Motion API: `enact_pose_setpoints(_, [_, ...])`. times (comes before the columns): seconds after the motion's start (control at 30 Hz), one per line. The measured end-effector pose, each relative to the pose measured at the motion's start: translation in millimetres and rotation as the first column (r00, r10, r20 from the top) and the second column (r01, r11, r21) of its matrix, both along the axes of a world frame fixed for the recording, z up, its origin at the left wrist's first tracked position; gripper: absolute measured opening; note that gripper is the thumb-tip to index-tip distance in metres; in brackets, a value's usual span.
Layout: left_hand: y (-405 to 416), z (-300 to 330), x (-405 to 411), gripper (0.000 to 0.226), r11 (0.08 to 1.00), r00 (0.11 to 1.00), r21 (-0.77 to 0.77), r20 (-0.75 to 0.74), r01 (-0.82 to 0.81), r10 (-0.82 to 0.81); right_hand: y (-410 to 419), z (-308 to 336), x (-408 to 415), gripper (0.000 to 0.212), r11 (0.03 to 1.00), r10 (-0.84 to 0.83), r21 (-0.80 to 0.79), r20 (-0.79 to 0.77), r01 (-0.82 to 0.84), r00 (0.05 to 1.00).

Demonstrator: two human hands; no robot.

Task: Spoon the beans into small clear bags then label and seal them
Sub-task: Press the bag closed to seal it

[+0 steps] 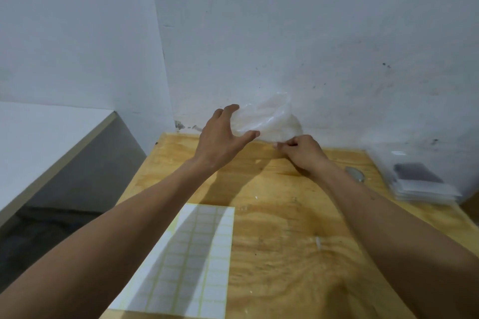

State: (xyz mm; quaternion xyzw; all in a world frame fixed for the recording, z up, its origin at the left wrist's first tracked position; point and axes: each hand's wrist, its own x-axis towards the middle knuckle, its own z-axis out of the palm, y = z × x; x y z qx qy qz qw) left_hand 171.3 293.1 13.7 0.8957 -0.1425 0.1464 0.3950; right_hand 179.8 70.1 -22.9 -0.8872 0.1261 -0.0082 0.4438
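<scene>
**Handling the clear bag at the far edge of the worktop**

Head view. The left hand (220,134) has its grip spread wide, fingers and thumb curved around the near side of a crumpled clear bag (267,118). The bag stands at the far edge of the worktop (285,241), against the wall. The right hand (303,150) has its grip pinched together on the bag's lower edge, just right of the left thumb.

Risks, as judged from this position:
- The thin film may slip from the right pinch, because only the fingertips hold it.
- The bag may collapse or tip, because it is limp and has no stiff base.
- Beans cannot be confirmed inside; the film is too cloudy to tell.

Count:
- Clear bag in the grips: one.
- Label sheet (191,261), below the left grip: one.
- Stack of flat bags (425,186), right of the right grip: one stack; number of bags not readable.
- Round metal object (355,173) beside the right forearm: one, possibly the spoon.
</scene>
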Motion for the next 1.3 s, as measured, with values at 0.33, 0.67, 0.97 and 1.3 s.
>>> enact_pose_setpoints(0.33, [-61.9,2.0,-45.4,0.08,0.993,0.993,-0.038,-0.009,0.115,-0.115,-78.2,42.6,-101.8,0.002,0.88,0.293,0.461,-0.334,-0.116,0.896])
enact_pose_setpoints(0.67, [-212.9,20.9,-117.2,0.079,0.896,0.896,-0.023,0.03,0.443,-0.442,-162.2,89.8,-250.3,0.013,0.924,0.037,0.378,-0.236,0.057,0.971])
enact_pose_setpoints(0.97, [-343.0,16.9,-235.9,0.065,0.662,0.662,-0.033,0.017,0.749,-0.749,-242.9,72.4,-410.6,0.004,0.856,-0.246,0.381,-0.293,0.349,0.924])
enact_pose_setpoints(1.3, [-399.3,-88.1,-355.6,0.065,0.51,0.521,0.113,-0.242,0.853,-0.818,-261.9,-73.6,-528.2,0.013,0.753,-0.431,0.164,-0.609,0.637,0.666])
